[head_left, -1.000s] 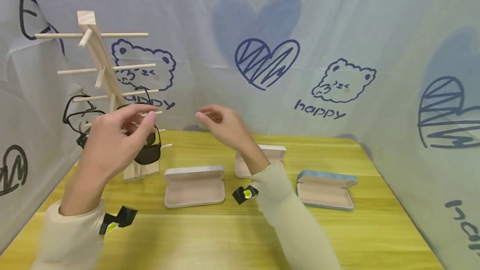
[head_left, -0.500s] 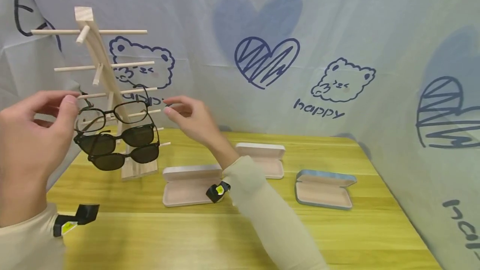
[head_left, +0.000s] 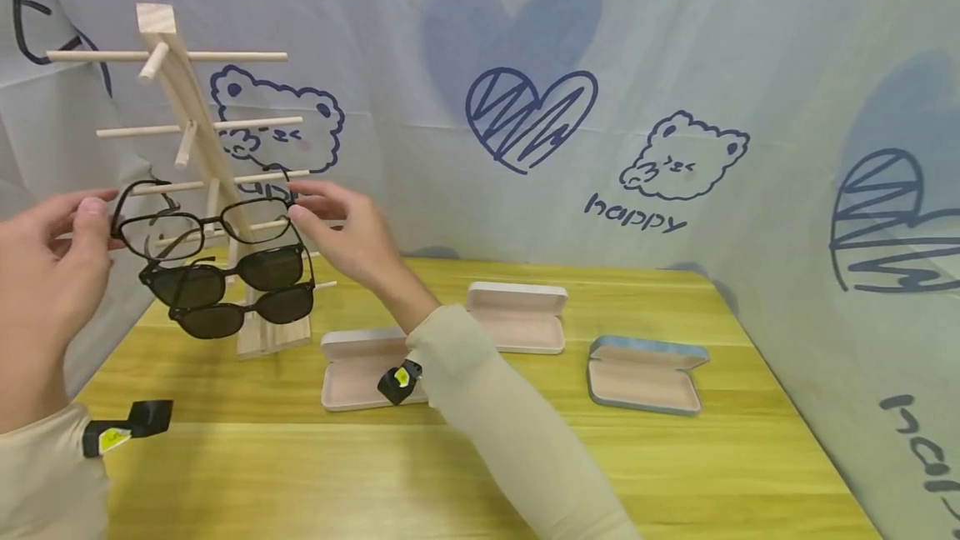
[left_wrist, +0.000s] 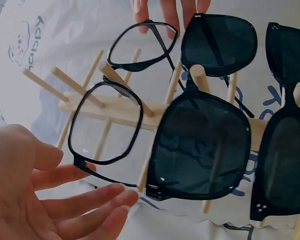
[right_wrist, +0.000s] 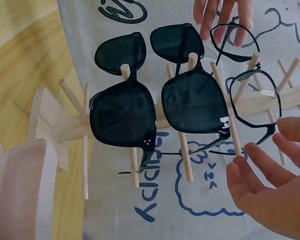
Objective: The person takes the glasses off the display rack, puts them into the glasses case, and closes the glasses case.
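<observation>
Clear glasses with a black frame (head_left: pixel 212 222) hang on a wooden peg stand (head_left: pixel 197 98), above two pairs of dark sunglasses (head_left: pixel 198 285). My left hand (head_left: pixel 48 257) is at their left hinge, thumb in front and fingers behind; in the left wrist view a gap shows between thumb and temple. At the opposite hinge, my right hand (head_left: pixel 352 232) has its thumb and fingers spread around the temple (right_wrist: pixel 267 134). Neither hand visibly pinches the frame, though light contact is hard to tell. In the left wrist view the sunglasses (left_wrist: pixel 202 145) sit right beside the clear pair.
On the wooden table (head_left: pixel 360 473) lie three open glasses cases: a white one (head_left: pixel 352 390) partly behind my right forearm, another white one (head_left: pixel 517 327) farther back, and a blue one (head_left: pixel 645 377) at the right. A printed cloth (head_left: pixel 420 132) hangs close behind the stand.
My left hand has moved left to the outer side of the clear glasses, uncovering the stand. The right hand has moved left and slightly down to their right hinge.
</observation>
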The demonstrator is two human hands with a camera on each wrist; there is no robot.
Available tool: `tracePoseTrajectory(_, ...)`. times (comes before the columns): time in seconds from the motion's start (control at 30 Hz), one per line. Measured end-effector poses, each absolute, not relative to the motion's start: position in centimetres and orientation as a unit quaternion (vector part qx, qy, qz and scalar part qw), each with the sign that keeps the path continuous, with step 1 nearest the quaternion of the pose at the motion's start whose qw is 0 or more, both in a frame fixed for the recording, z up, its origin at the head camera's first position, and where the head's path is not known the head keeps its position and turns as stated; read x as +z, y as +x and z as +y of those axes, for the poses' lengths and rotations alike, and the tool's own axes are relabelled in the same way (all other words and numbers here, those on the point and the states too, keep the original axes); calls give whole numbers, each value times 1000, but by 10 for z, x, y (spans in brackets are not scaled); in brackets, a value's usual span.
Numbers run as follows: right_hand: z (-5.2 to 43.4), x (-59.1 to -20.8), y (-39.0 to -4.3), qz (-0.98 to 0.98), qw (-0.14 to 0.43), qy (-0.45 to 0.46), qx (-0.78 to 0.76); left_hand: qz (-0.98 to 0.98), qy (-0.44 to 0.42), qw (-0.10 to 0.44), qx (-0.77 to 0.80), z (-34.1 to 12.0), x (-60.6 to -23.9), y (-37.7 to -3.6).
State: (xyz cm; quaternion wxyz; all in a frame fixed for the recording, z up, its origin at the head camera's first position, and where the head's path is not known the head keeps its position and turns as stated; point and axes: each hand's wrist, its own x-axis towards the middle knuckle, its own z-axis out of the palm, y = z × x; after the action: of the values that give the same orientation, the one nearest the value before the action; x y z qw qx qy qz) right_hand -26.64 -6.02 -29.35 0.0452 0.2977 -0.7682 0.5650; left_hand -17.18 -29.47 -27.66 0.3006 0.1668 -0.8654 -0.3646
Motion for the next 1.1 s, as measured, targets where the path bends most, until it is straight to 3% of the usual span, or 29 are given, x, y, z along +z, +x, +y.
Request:
tracePoseTrajectory(0.33,-64,-295,-269,-771,57,291,564,-851,133,300,-409,-304,-286,-180)
tracePoseTrajectory(0.73,-57,-283,-263,-760,68,290,577,-778,80,426,-455,-296,-285,-176)
tracePoseTrajectory(1.1,-35,-274,-255,-732,64,292,611,-762,78,394,-508,-272,-270,-156)
